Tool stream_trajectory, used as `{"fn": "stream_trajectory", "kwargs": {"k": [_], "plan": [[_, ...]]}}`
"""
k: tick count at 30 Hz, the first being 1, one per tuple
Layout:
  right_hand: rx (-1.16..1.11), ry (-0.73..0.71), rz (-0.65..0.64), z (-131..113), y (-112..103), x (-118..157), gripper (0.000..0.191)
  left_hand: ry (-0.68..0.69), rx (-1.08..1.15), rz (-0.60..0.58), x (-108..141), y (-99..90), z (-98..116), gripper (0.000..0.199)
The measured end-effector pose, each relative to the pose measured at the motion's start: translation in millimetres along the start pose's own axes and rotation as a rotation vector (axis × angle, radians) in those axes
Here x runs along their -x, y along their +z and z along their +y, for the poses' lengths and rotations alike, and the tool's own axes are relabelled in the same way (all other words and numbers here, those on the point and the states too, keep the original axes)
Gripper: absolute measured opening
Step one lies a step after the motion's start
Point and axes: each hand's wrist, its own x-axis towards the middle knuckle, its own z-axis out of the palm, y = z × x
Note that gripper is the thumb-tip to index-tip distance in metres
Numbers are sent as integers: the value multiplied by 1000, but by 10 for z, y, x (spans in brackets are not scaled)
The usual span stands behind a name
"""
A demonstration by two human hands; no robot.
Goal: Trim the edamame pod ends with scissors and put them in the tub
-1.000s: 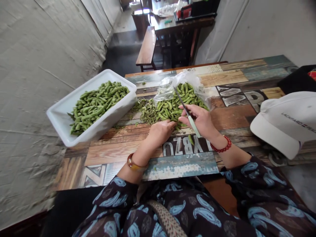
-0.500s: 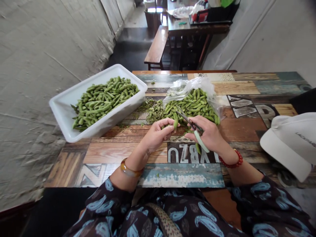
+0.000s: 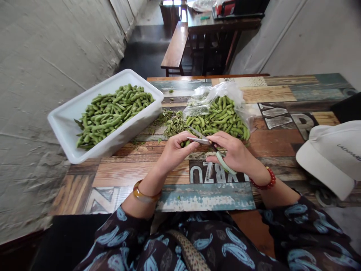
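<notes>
My left hand [image 3: 175,151] is closed on green soybean pods [image 3: 186,143], mostly hidden by the fingers. In my right hand [image 3: 235,152] is a pair of scissors [image 3: 201,140] with pale green handles. Their blades are parted, and the lower one reaches across to my left fingertips. Just beyond both hands lies a heap of soybean pods [image 3: 225,119], spilling from a clear plastic bag [image 3: 201,101]. Dry-looking green trimmings [image 3: 173,127] are piled to the left of that heap.
A white plastic tub [image 3: 138,130] stands tilted at the left, holding many pods [image 3: 115,114]. At the right of the patchwork-patterned table [image 3: 208,197] rests a white cap [image 3: 327,158]. Farther off are a wooden bench [image 3: 175,47] and another table [image 3: 222,24].
The scissors have swung down and left, their blades opening wider by my left fingertips. The pod that stood upright there no longer shows. The whole view has shifted slightly.
</notes>
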Motion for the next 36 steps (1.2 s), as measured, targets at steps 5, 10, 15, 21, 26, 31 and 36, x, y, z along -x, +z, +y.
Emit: {"fn": "stream_trajectory", "kwargs": {"k": [5, 10, 15, 21, 26, 31, 36], "plan": [[7, -10, -8, -19, -3, -14, 51, 41, -88, -10, 0, 5, 2, 12], [13, -13, -4, -25, 12, -13, 51, 32, -95, -11, 5, 11, -7, 11], [13, 2, -5, -28, 8, 3, 44, 37, -80, -33, -7, 2, -17, 13], [43, 15, 38, 18, 9, 11, 42, -63, 32, 11, -9, 14, -51, 13], [16, 79, 172, 42, 15, -16, 41, -267, 461, 59, -8, 37, -36, 23], [60, 30, 172, 30, 62, 6, 45, -300, 616, 68, -23, 44, -27, 31], [159, -45, 102, -5, 107, 30, 50, -275, 679, 109, -34, 46, -65, 32]]}}
